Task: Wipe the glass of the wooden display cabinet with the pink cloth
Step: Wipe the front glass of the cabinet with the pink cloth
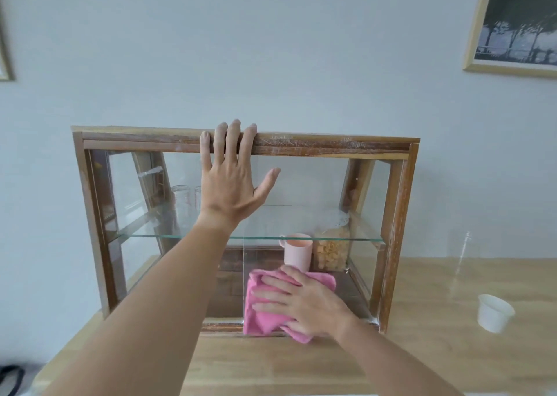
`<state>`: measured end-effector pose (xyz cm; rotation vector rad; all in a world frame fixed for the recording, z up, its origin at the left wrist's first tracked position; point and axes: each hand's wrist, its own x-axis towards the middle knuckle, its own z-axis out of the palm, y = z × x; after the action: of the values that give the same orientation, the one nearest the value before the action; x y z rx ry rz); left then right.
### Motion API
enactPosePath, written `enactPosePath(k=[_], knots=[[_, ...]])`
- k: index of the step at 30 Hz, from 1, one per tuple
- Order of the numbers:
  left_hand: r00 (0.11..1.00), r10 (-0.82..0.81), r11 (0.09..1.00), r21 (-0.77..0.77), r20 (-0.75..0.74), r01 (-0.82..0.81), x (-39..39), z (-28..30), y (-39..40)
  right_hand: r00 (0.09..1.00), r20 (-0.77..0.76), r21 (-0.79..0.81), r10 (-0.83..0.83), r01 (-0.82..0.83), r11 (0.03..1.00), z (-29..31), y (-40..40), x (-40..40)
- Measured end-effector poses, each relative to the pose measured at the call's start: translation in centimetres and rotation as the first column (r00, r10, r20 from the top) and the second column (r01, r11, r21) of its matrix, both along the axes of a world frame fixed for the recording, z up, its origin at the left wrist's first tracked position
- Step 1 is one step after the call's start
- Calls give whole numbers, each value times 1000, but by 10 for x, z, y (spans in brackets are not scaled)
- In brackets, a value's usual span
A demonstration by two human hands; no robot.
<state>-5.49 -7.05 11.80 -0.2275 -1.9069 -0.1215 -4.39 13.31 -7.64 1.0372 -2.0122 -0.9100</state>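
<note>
The wooden display cabinet point(394, 214) stands on a light wooden table against a pale wall, its glass front facing me. My left hand point(230, 181) lies flat on the upper glass, fingers spread, with the fingertips over the top rail. My right hand point(304, 299) presses the pink cloth point(262, 317) flat against the lower right part of the glass, close to the bottom rail. Part of the cloth is hidden under the hand.
Inside the cabinet a pink cup point(297, 251) and a bag of snacks point(331, 251) stand under a glass shelf point(346, 239), with clear glasses point(182, 202) behind. A white cup point(494, 312) sits on the table point(452, 350) at the right. A framed picture point(518, 24) hangs above.
</note>
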Motion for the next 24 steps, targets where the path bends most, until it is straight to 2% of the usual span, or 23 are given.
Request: enactPosePath(k=[1,2,3,4,5,6,7,8,10,12,15,17,20,21,22,24], knots=[[1000,2,1000,-4,-3,-2,0,0,0,999,-24,-49,-24,23,999,-6,10,0],[1000,1,1000,-2,-6,-1,0,1,0,995,-46,-239,-93,79,968,-11,19,0],[1000,2,1000,3,-7,-2,0,1,1,979,-38,-524,-198,149,839,-17,27,3],[1000,6,1000,9,-6,-5,0,2,2,954,45,-777,-297,220,590,-21,31,8],[1000,11,1000,15,-4,-11,0,2,2,927,154,-911,-343,268,314,-25,29,16],[1000,15,1000,19,-4,-15,0,1,3,910,253,-947,-328,302,107,-30,22,22],[1000,18,1000,22,-4,-18,-1,1,4,902,329,-940,-281,340,-8,-35,12,26],[1000,17,1000,23,-3,-17,-2,0,4,892,394,-919,-222,387,-76,-40,-1,30],[1000,16,1000,24,-5,-16,-4,0,5,840,532,-841,-103,510,-183,-48,-29,34],[1000,20,1000,24,-14,-20,-4,0,5,748,664,-713,20,641,-283,-47,-53,35],[999,20,1000,19,-26,-20,-5,0,5,712,656,-487,249,652,-581,-18,-84,32],[1000,13,1000,17,-24,-12,-5,0,5,735,604,-433,309,628,-647,6,-99,26],[1000,1,1000,15,-18,-1,-4,0,3,821,549,-620,159,527,-581,26,-90,17],[1000,1,1000,12,-17,-1,-4,0,3,836,531,-633,138,500,-592,29,-81,12],[1000,2,1000,10,-19,-2,-4,0,3,839,525,-584,146,479,-655,30,-70,9],[1000,7,1000,14,-21,-7,-4,0,3,828,514,-335,227,436,-835,29,-51,8]])
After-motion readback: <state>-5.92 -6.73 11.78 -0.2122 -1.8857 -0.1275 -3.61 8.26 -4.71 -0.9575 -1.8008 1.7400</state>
